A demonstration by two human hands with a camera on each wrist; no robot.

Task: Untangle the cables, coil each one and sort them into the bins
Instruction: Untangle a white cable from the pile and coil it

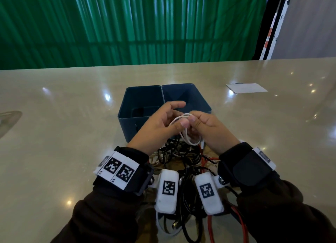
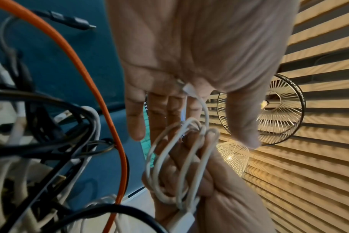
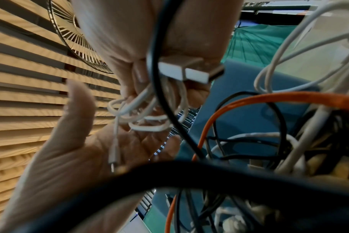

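Here both hands meet above the near rim of the bins [image 1: 127, 113], over the middle of the table [image 1: 54, 115]. The right hand [image 1: 209, 128] has its fingers curled round a white cable [image 1: 189, 139] wound into several small loops; the left wrist view shows those loops [image 2: 175, 165] wrapped about the curled fingers [image 2: 201, 178], with a white USB plug [image 2: 181, 220] at the base of the coil. In the right wrist view the same plug [image 3: 191, 71] lies against the right palm, and the cable's small end [image 3: 113, 157] hangs down across the left palm.

The left hand [image 1: 160, 122] is held flat beside the coil: its fingers [image 2: 159, 113] are straight and close together, the thumb [image 2: 243, 119] stretched out apart from them. In the head view the left thumb tip touches the top of the coil next to the right thumb. Whether the left hand pinches the strand cannot be told.

The two bins are dark blue, side by side and touching, the left one [image 1: 141, 101] and the right one [image 1: 183, 95] both open on top. What lies in them is hard to make out.

Below the wrists, toward the table's near edge, a tangle [image 1: 183, 161] of black, white and orange cables lies just in front of the bins. An orange cable [image 2: 102, 97] arcs through it, crossed by black ones [image 2: 50, 100]. A white sheet [image 1: 246, 88] lies toward the far right of the table, well apart from the bins.
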